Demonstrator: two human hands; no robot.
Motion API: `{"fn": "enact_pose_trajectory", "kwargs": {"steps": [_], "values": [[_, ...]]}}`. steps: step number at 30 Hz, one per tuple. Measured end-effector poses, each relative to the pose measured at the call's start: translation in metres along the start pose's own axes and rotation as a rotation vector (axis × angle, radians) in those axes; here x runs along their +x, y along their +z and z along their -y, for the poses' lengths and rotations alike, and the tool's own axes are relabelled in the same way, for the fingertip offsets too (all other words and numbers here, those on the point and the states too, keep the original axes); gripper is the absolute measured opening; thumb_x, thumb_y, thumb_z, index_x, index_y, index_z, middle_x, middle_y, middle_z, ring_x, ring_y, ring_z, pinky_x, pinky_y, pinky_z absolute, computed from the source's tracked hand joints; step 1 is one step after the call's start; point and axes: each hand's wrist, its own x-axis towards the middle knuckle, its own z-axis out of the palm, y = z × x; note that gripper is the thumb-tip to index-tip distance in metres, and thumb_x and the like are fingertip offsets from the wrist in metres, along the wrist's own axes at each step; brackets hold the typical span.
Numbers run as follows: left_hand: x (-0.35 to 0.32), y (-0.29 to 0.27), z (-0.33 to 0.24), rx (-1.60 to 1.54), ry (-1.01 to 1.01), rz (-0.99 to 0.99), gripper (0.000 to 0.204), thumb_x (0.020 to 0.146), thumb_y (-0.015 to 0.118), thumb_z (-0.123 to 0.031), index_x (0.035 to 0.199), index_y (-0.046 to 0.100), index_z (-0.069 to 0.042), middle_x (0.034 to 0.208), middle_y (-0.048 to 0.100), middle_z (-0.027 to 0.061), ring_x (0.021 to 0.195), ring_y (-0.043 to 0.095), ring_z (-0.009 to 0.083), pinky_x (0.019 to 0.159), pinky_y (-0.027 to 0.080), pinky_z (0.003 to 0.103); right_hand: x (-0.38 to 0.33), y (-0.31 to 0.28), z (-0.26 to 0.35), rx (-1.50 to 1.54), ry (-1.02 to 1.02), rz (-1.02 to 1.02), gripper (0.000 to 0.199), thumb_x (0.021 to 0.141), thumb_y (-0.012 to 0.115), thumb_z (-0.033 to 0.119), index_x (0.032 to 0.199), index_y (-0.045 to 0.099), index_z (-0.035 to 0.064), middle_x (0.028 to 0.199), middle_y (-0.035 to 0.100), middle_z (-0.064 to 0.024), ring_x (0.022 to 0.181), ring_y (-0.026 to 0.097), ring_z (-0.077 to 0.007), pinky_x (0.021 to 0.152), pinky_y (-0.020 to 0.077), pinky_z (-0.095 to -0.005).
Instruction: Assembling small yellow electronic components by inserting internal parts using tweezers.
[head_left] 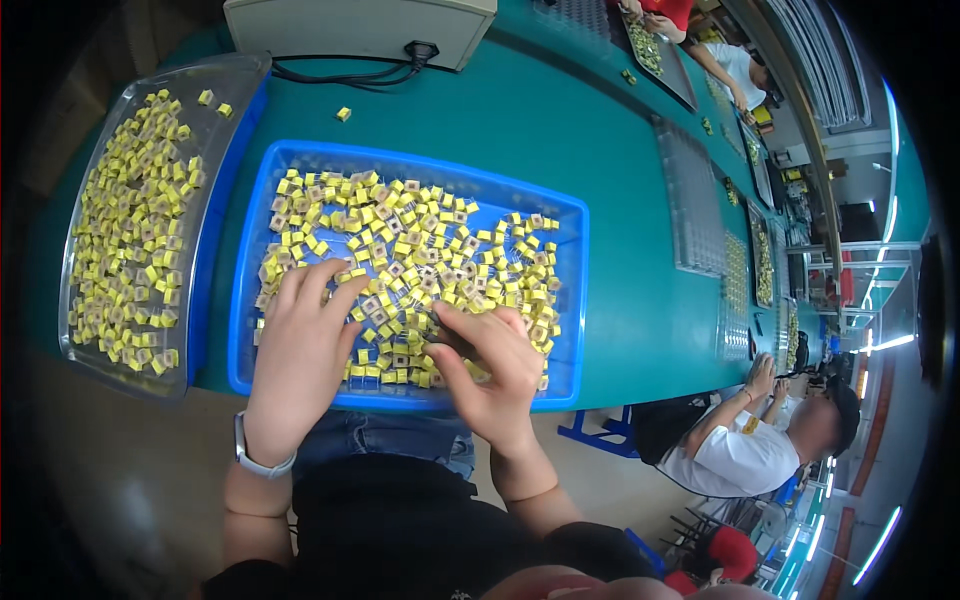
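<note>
Left of the fingers, a clear tray (222,100) holds more yellow parts, apart from both hands. The left hand (300,355) lies flat in the blue tray (575,290), fingers slightly spread over the small yellow components (400,240), which lie loose under and beyond the fingertips. The right hand (490,365) curls in, fingertips drawn together as if pinching one piece, though the piece itself is hidden. A sweeping finger could likely flick components over the low near rim; one stray piece (343,114) already lies on the green table (620,200).
</note>
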Motion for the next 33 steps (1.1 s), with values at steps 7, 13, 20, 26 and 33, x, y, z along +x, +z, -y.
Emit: {"fn": "enact_pose_trajectory", "kwargs": {"steps": [7,13,20,26,33], "values": [[0.003,0.019,-0.012,0.146,-0.015,-0.062,0.039,0.082,0.057,0.0,0.12,0.061,-0.001,0.118,0.056,0.0153,0.113,0.053,0.0307,0.094,0.043,0.041,0.003,0.003,0.0,-0.045,0.013,-0.003,0.034,0.074,0.078,0.001,0.107,0.071,-0.0009,0.078,0.071,-0.0079,0.068,0.065,-0.0182,0.077,0.0433,-0.0311],[0.006,0.021,-0.015,0.107,0.009,-0.011,0.044,0.081,0.057,0.002,0.125,0.056,0.001,0.121,0.055,0.0144,0.111,0.053,0.0325,0.095,0.044,0.04,0.005,0.005,0.0,-0.049,0.015,-0.018,0.033,0.073,0.078,0.001,0.106,0.072,-0.0007,0.08,0.072,-0.0085,0.067,0.063,-0.0192,0.074,0.0431,-0.0309],[0.014,0.014,-0.016,0.074,-0.03,0.133,0.048,0.076,0.06,0.005,0.124,0.056,0.0,0.117,0.054,0.0146,0.108,0.052,0.0324,0.093,0.045,0.04,0.007,0.005,0.001,-0.056,0.036,-0.029,0.034,0.073,0.079,0.002,0.106,0.072,-0.0003,0.08,0.071,-0.0084,0.066,0.062,-0.0198,0.073,0.0427,-0.0311],[0.014,0.021,-0.024,0.103,0.057,0.011,0.036,0.078,0.059,0.004,0.113,0.058,-0.001,0.111,0.054,0.0133,0.105,0.053,0.0313,0.091,0.045,0.041,0.01,0.007,-0.001,-0.028,0.028,0.006,0.034,0.074,0.079,0.004,0.108,0.072,0.0005,0.079,0.071,-0.0088,0.066,0.062,-0.0205,0.074,0.0429,-0.032],[0.011,0.018,-0.028,0.127,-0.003,0.082,0.034,0.081,0.059,-0.001,0.115,0.057,-0.004,0.111,0.054,0.0106,0.105,0.052,0.0301,0.091,0.045,0.041,0.011,0.003,-0.003,-0.015,0.03,-0.006,0.036,0.074,0.079,0.004,0.109,0.071,0.0004,0.078,0.07,-0.0078,0.067,0.064,-0.0196,0.073,0.0437,-0.032]]}}
